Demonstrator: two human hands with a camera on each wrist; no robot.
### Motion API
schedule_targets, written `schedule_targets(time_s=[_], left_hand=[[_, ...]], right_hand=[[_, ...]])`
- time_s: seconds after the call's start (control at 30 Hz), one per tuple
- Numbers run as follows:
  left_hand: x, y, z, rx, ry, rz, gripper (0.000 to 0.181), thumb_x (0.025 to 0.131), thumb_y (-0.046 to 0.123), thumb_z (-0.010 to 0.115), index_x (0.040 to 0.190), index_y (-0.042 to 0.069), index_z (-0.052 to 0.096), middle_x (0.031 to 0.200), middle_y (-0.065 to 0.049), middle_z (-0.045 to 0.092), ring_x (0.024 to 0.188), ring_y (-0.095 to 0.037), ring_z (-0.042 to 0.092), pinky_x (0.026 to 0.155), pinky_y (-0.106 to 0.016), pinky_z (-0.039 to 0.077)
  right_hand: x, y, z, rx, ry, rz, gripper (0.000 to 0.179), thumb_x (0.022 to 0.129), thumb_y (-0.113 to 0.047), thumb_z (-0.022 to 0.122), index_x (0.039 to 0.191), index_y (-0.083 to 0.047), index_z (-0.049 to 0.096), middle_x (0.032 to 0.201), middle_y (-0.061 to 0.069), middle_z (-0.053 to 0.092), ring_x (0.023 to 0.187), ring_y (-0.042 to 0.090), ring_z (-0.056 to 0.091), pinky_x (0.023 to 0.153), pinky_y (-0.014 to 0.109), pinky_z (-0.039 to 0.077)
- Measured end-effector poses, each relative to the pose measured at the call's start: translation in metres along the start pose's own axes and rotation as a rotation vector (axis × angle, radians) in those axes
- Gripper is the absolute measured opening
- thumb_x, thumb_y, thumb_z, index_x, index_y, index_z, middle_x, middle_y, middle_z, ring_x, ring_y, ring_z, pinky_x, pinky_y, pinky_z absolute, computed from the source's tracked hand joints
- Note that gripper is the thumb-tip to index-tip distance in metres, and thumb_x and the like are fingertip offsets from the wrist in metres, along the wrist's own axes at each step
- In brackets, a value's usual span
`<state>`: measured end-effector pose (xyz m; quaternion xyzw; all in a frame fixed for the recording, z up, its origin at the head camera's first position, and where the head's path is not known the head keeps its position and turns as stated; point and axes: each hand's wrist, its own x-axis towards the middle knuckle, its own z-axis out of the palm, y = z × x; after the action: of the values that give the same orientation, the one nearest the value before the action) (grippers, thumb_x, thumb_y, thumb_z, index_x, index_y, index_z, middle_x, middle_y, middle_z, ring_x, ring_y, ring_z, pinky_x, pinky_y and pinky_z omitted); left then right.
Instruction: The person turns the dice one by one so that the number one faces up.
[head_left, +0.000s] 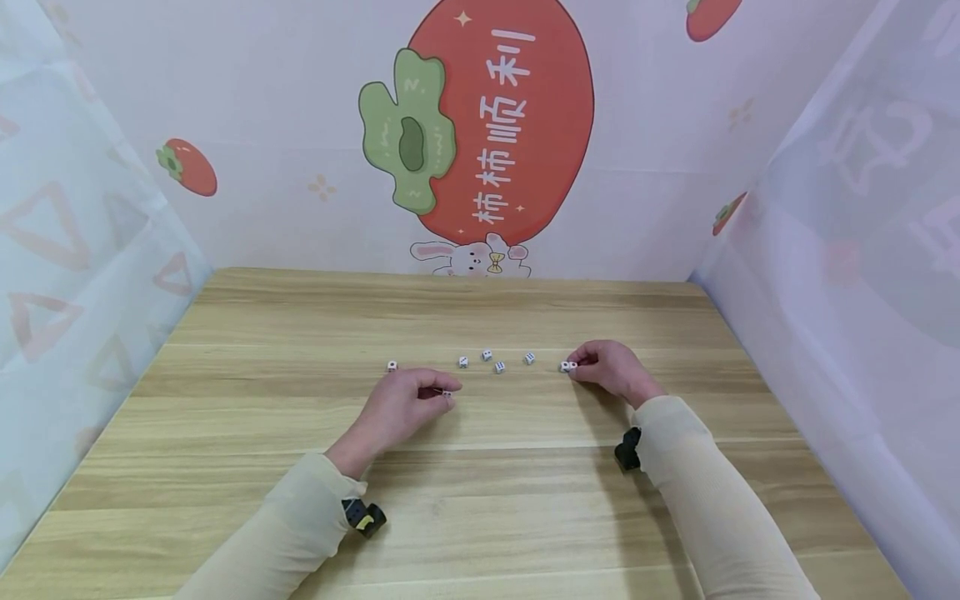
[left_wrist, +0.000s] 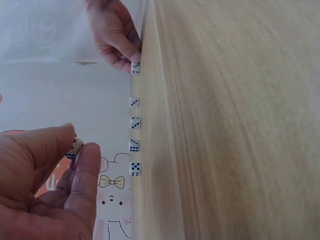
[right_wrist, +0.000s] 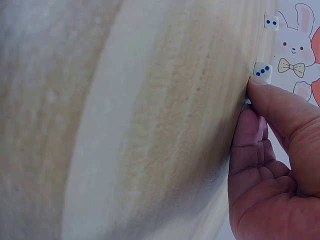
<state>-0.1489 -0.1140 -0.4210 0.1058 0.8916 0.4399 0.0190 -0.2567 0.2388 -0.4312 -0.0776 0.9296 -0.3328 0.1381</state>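
My left hand pinches a white die between thumb and fingertips, held above the wooden table. Seen from the left wrist, that die shows red and blue pips. Over on the right, my right hand pinches another die low at the tabletop; its fingers mostly hide it in the right wrist view. Close beside those fingertips sits a die with three blue pips on the face toward that camera. Several loose dice, one of them a middle die, lie between the two hands.
A single die lies just beyond the left hand. The wood-grain table ends at a printed backdrop, with pale curtains along both sides. Each sleeve cuff carries a small black device.
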Motion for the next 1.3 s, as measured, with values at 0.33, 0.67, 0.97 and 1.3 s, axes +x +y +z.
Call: schedule_targets(time_s=[0.33,0.67,0.97,1.3], left_hand=[[0.0010,-0.0017,0.0015,-0.037,0.003,0.017,0.028,0.093,0.009,0.077,0.120,0.011,0.077,0.112,0.000,0.078,0.101,-0.015,0.071,0.088,-0.035,0.057],[0.0028,-0.0021,0.0028,-0.102,0.003,-0.016,0.033,0.088,-0.002,0.077,0.120,0.009,0.075,0.113,-0.005,0.077,0.103,-0.018,0.072,0.087,-0.034,0.059],[0.0030,-0.0014,0.0028,-0.111,0.005,-0.022,0.034,0.087,-0.005,0.075,0.118,0.008,0.075,0.112,-0.007,0.077,0.100,-0.017,0.071,0.086,-0.033,0.059],[0.0024,-0.0013,0.0030,-0.078,0.016,-0.052,0.036,0.089,-0.004,0.075,0.122,0.010,0.074,0.109,-0.001,0.073,0.101,-0.017,0.070,0.087,-0.034,0.059]], right_hand=[[0.0003,-0.0006,-0.0004,-0.007,-0.003,-0.006,0.012,0.096,-0.017,0.077,0.105,-0.010,0.076,0.107,0.007,0.072,0.097,0.023,0.059,0.092,0.040,0.046],[-0.0002,-0.0008,-0.0002,-0.001,-0.005,0.000,0.011,0.097,-0.018,0.076,0.105,-0.010,0.075,0.106,0.007,0.071,0.096,0.023,0.058,0.092,0.040,0.045],[-0.0014,-0.0010,-0.0005,-0.007,-0.003,-0.009,0.012,0.097,-0.018,0.075,0.105,-0.010,0.075,0.106,0.007,0.072,0.096,0.022,0.058,0.092,0.040,0.046],[-0.0021,-0.0015,-0.0004,-0.006,-0.003,-0.006,0.012,0.097,-0.018,0.075,0.106,-0.010,0.075,0.106,0.006,0.072,0.096,0.022,0.058,0.092,0.039,0.045]])
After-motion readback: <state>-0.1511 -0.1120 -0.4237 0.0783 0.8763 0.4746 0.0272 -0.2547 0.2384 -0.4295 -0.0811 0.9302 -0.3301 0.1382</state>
